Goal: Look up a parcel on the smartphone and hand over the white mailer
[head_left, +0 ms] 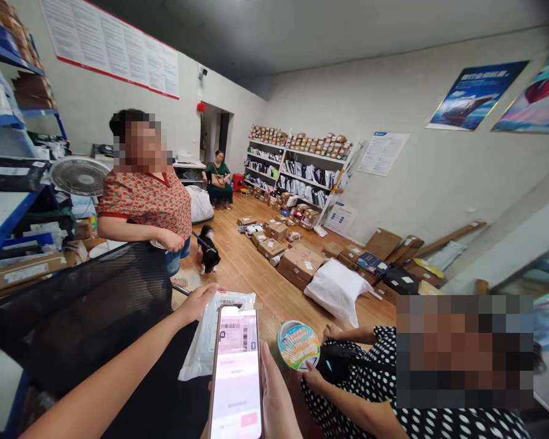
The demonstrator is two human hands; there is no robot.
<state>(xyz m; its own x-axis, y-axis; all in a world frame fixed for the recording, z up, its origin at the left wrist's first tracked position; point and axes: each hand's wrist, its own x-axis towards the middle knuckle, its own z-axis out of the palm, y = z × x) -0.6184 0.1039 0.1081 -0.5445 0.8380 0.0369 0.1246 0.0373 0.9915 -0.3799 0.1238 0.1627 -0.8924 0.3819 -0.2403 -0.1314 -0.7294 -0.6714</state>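
Note:
My left hand (202,303) reaches forward, its fingers closed on the far upper edge of a white plastic mailer bag (196,350) with a printed barcode label. In my right hand (277,393) is a smartphone (236,381), held upright in front of the bag and covering part of it. A pinkish picture of a barcode label shows on the phone's lit screen. Below the bag lies a black surface, partly hidden by my left arm.
At right, a person in a polka-dot dress (361,387) holds a round colourful fan (298,346). A person in a patterned shirt (146,204) stands at left near a black dog (207,250). Boxes (301,263), a white sack (336,286) and shelves (302,177) line the room.

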